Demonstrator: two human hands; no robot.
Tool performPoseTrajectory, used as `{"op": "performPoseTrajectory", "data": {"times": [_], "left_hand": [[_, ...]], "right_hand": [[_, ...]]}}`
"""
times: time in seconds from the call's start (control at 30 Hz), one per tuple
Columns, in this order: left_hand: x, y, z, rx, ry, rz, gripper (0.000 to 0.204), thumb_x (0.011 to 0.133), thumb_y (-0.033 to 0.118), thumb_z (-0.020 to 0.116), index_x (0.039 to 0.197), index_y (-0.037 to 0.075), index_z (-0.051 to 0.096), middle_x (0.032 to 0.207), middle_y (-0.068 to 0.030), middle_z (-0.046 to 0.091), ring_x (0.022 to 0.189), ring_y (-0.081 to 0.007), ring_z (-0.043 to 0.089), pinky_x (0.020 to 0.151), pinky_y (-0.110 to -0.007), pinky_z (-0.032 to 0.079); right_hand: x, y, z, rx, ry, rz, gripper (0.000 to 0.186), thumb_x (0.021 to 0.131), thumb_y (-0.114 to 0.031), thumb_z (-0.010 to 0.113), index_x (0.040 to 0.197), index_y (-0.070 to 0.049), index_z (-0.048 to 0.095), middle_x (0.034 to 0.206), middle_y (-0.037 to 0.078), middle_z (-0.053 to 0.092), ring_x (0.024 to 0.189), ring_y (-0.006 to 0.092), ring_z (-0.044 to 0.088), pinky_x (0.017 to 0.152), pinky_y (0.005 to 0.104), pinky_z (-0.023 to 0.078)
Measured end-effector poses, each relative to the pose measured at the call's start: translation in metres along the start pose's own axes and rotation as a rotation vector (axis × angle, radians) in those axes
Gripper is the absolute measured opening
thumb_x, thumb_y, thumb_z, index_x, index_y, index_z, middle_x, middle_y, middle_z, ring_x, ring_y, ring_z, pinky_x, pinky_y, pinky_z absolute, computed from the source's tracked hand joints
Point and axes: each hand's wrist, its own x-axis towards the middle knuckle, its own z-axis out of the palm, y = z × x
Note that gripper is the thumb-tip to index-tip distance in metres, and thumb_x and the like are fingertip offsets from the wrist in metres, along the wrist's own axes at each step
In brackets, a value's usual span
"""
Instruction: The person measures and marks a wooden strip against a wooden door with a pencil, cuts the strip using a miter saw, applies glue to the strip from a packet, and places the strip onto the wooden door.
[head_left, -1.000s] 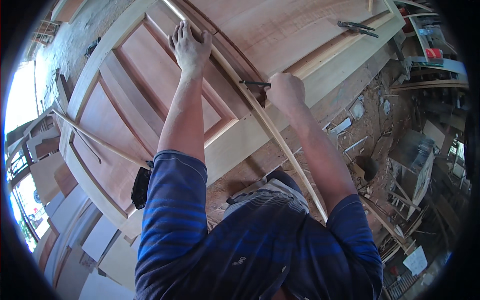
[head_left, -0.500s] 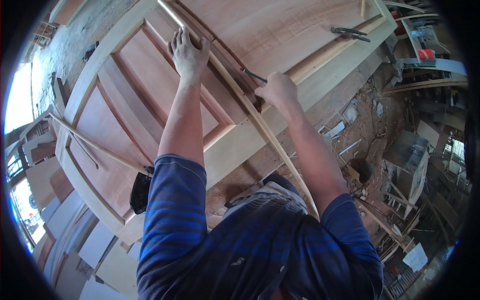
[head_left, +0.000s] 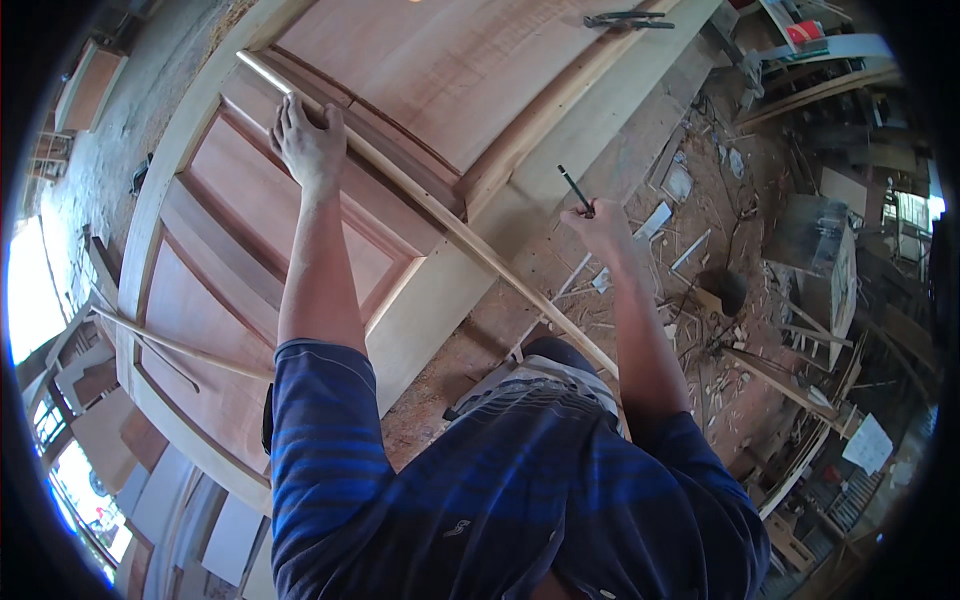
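**Strip pinned on the door, pencil lifted clear**

The left hand (head_left: 308, 143), fingers together, presses the thin strip (head_left: 440, 215) flat against the door (head_left: 250, 210) at 11 o'clock, seemingly to keep it from shifting. The right hand (head_left: 600, 225) pinches a pencil (head_left: 575, 189) at 1 o'clock, off the wood.

L hand (head_left: 308, 140) on strip (head_left: 440, 215), R hand (head_left: 598, 222) w/ pencil (head_left: 575, 190)
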Motion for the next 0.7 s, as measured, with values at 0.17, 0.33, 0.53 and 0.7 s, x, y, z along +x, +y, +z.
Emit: {"op": "performPoseTrajectory", "data": {"times": [0.17,0.33,0.53,0.7], "left_hand": [[0.0,0.006,0.01,-0.007,-0.023,0.008,0.069,0.094,0.042,0.065,0.148,-0.001,0.055,0.152,-0.0188,0.057,0.148,-0.0326,0.045,0.127,-0.049,0.026],[-0.004,-0.004,0.001,0.011,-0.023,-0.002,0.069,0.094,0.041,0.066,0.147,-0.001,0.055,0.152,-0.0192,0.058,0.148,-0.0339,0.046,0.126,-0.05,0.026],[-0.003,0.004,0.01,-0.024,-0.019,0.013,0.069,0.094,0.04,0.067,0.147,-0.003,0.055,0.152,-0.0188,0.058,0.148,-0.0347,0.045,0.126,-0.05,0.027],[0.0,-0.001,0.005,-0.016,-0.033,-0.009,0.069,0.095,0.04,0.067,0.147,-0.003,0.055,0.152,-0.0187,0.057,0.149,-0.0341,0.044,0.127,-0.049,0.026]], "right_hand": [[0.013,0.061,0.026,-0.002,0.034,0.082,0.028,0.091,-0.029,0.077,0.099,-0.002,0.081,0.07,0.005,0.067,0.064,0.0144,0.059,0.06,0.0336,0.047],[-0.018,0.045,0.017,0.179,0.259,0.057,0.049,0.104,-0.044,0.063,0.095,0.003,0.077,0.072,0.018,0.07,0.072,0.0227,0.067,0.069,0.0405,0.051],[-0.072,0.033,0.054,0.406,-0.154,-0.064,0.049,0.113,-0.043,0.05,0.112,0.002,0.07,0.08,0.011,0.069,0.072,0.0198,0.066,0.071,0.0359,0.053],[-0.085,0.005,0.076,0.314,-0.312,0.019,0.04,0.114,-0.04,0.049,0.115,-0.002,0.061,0.08,0.007,0.066,0.066,0.0169,0.064,0.063,0.0335,0.052]]}}
